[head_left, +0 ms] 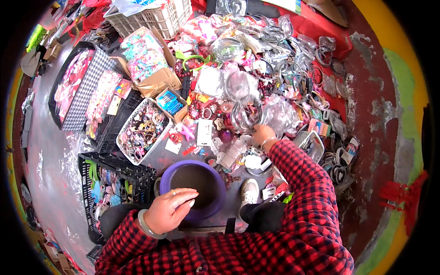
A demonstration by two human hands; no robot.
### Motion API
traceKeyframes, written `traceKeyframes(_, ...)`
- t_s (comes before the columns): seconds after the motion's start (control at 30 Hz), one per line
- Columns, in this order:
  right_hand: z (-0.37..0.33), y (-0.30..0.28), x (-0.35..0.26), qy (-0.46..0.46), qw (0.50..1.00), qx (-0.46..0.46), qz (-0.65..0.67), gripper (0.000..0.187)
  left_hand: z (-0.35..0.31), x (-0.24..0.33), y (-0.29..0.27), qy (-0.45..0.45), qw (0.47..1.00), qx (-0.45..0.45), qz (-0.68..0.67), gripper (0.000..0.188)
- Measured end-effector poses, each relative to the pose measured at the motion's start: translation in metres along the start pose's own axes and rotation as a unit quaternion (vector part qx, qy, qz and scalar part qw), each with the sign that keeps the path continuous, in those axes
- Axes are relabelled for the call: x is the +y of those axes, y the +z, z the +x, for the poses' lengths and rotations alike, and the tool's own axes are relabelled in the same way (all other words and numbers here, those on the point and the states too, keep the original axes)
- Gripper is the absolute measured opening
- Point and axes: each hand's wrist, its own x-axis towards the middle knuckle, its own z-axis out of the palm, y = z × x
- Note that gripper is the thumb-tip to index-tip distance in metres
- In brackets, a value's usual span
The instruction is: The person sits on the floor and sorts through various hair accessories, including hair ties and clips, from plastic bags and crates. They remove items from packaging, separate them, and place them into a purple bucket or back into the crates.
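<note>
My left hand [172, 210] hovers over the near rim of a purple bucket [219, 183], its fingers stretched out close together and nothing visible in them. The bucket is dull brown-grey inside. My right hand [263, 134] reaches into the heap of small accessories, its fingers curled down and partly hidden. Just beyond it lies a clear plastic bag with dark hoops [245, 113]; another crumpled clear bag [279, 114] is beside it. Whatever the right fingers grip cannot be made out. White and pale small items [233, 153] lie near that hand.
Left of the bucket stand a white basket of hair ties [137, 158] and a black crate [119, 167]. Farther back are a cardboard box of packets [160, 82], a small box of blue packs [181, 112] and a beige crate [156, 23]. My shoe [250, 191] is right of the bucket.
</note>
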Motion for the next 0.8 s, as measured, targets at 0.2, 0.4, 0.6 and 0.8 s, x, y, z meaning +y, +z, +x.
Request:
traceKeyframes(0.2,-0.085,0.07,-0.017,-0.052,0.997,-0.051,-0.038,0.022,-0.029,0.014,0.019,0.02,1.0,-0.001,-0.007,0.019)
traceKeyframes(0.4,-0.11,0.062,-0.024,-0.09,0.993,-0.06,-0.052,0.055,-0.058,0.02,0.035,0.05,0.999,0.011,0.011,0.019)
traceKeyframes(0.6,-0.104,-0.012,-0.004,-0.174,0.975,-0.127,-0.06,0.028,-0.074,0.01,0.041,0.08,0.995,0.023,0.055,0.018)
traceKeyframes(0.8,-0.084,-0.043,0.036,-0.046,0.972,-0.115,-0.2,0.034,-0.074,0.012,0.042,0.084,0.994,0.009,0.063,0.019)
